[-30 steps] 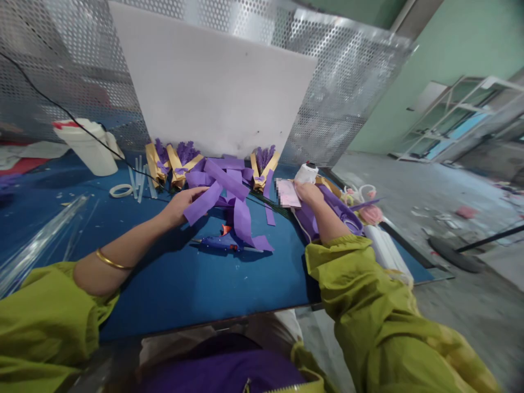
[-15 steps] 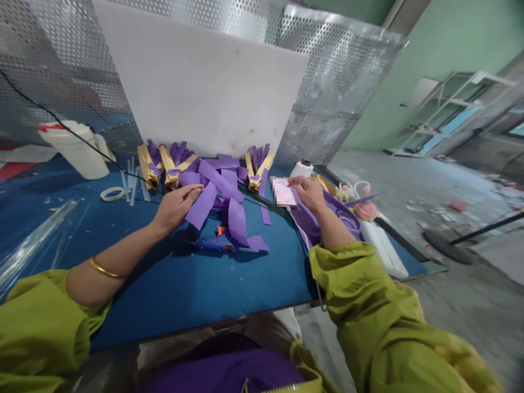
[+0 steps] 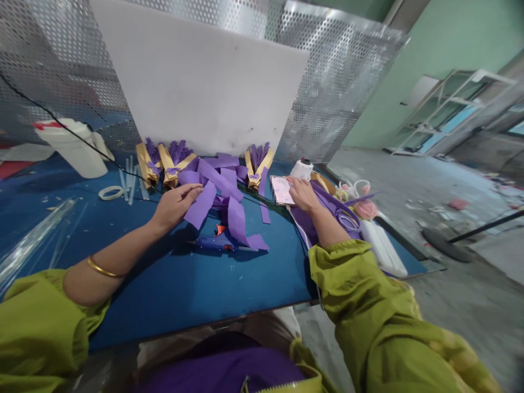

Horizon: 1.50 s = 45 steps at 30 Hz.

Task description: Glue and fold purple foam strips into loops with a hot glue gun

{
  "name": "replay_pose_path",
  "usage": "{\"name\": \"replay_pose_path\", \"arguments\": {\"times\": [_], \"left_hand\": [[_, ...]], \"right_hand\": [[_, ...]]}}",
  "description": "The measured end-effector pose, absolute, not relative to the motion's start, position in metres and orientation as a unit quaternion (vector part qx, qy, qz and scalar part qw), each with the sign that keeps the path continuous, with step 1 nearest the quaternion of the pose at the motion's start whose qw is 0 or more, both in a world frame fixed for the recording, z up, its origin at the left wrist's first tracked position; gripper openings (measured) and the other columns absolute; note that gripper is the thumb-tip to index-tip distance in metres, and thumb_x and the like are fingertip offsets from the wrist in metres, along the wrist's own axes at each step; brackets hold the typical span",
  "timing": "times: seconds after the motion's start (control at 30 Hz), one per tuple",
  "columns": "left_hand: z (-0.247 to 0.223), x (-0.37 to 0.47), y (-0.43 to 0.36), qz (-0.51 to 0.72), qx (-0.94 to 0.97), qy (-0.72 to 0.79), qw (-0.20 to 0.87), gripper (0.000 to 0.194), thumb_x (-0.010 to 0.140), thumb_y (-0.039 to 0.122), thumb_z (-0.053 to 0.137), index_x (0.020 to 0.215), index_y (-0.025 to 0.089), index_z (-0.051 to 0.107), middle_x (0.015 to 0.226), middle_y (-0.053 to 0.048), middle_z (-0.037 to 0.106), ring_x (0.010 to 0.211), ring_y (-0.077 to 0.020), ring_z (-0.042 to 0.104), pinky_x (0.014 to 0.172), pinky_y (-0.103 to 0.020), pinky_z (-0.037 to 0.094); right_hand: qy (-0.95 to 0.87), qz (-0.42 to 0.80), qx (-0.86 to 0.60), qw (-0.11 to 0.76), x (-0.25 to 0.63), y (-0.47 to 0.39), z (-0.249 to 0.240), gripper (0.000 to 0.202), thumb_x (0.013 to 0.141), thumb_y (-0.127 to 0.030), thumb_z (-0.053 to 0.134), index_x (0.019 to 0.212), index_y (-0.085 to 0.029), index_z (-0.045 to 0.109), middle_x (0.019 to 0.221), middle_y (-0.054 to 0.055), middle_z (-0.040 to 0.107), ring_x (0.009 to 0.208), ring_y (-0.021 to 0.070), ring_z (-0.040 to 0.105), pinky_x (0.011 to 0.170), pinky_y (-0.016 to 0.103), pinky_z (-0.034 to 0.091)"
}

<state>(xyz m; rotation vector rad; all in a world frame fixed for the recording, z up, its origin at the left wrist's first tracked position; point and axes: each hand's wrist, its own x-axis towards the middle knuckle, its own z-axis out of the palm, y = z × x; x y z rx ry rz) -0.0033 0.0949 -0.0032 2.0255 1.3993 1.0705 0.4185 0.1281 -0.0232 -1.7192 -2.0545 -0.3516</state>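
With the left hand (image 3: 176,207), pinches the edge of a purple ribbon (image 3: 201,206), just to that hand's right. With the right hand (image 3: 303,195), curled, touches a flat pink object (image 3: 281,190) just to that hand's left; cannot tell whether gripping or merely resting there. Has a blue glue gun (image 3: 209,243) lying on the near side, between the hands, lavender bunches (image 3: 177,154) beyond the left and a white spool (image 3: 302,170) just past the right.
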Motion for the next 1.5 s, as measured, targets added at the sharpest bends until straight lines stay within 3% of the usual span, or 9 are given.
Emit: {"name": "replay_pose_path", "arguments": {"times": [0.13,0.33,0.5,0.8,1.0,1.5], "left_hand": [[-0.0034,-0.0031,0.0948,0.388,0.733,0.509,0.231,0.054,0.093,0.057,0.047,0.117,0.017,0.075,0.119,-0.009,0.075,0.107,-0.0279,0.068,0.094,-0.034,0.047],[-0.0031,-0.0026,0.0943,0.385,0.73,0.514,0.234,0.056,0.092,0.058,0.048,0.117,0.016,0.075,0.118,-0.009,0.075,0.105,-0.0282,0.068,0.094,-0.034,0.047],[-0.0028,-0.0031,0.0948,0.385,0.727,0.518,0.235,0.056,0.092,0.059,0.047,0.117,0.017,0.074,0.117,-0.008,0.075,0.106,-0.0274,0.068,0.091,-0.032,0.048],[-0.0009,-0.0026,0.0933,0.382,0.732,0.517,0.227,0.055,0.093,0.058,0.046,0.115,0.017,0.075,0.119,-0.009,0.075,0.107,-0.0274,0.068,0.094,-0.032,0.046],[-0.0005,-0.0023,0.0936,0.373,0.73,0.525,0.231,0.056,0.092,0.06,0.046,0.117,0.018,0.074,0.116,-0.007,0.076,0.102,-0.027,0.069,0.089,-0.031,0.048],[0.0014,-0.0019,0.0926,0.364,0.732,0.527,0.232,0.057,0.091,0.059,0.045,0.118,0.017,0.074,0.117,-0.008,0.076,0.098,-0.0269,0.07,0.087,-0.031,0.049]], "right_hand": [[-0.709,-0.145,-0.639,0.262,0.4221,0.1272,-0.0221,0.048,0.088,-0.015,0.034,0.129,-0.013,0.058,0.128,0.014,0.071,0.123,0.0278,0.06,0.114,0.048,0.033],[-0.694,-0.157,-0.636,0.298,0.4232,0.1252,-0.0204,0.041,0.088,-0.017,0.036,0.117,-0.019,0.065,0.108,0.009,0.079,0.114,0.026,0.066,0.113,0.046,0.035],[-0.689,-0.167,-0.633,0.31,0.4229,0.1247,-0.0205,0.036,0.089,-0.017,0.037,0.105,-0.022,0.068,0.104,0.006,0.08,0.108,0.0246,0.068,0.112,0.045,0.037],[-0.689,-0.174,-0.644,0.283,0.4209,0.122,-0.02,0.035,0.089,-0.017,0.037,0.097,-0.021,0.071,0.109,0.008,0.078,0.102,0.0235,0.07,0.111,0.042,0.037],[-0.695,-0.172,-0.654,0.244,0.4237,0.1207,-0.0214,0.033,0.087,-0.018,0.039,0.089,-0.022,0.072,0.09,0.007,0.08,0.092,0.0238,0.071,0.107,0.042,0.039],[-0.693,-0.181,-0.67,0.194,0.4216,0.1228,-0.0236,0.032,0.087,-0.019,0.041,0.085,-0.018,0.073,0.088,0.011,0.079,0.09,0.025,0.069,0.1,0.04,0.039]]}}
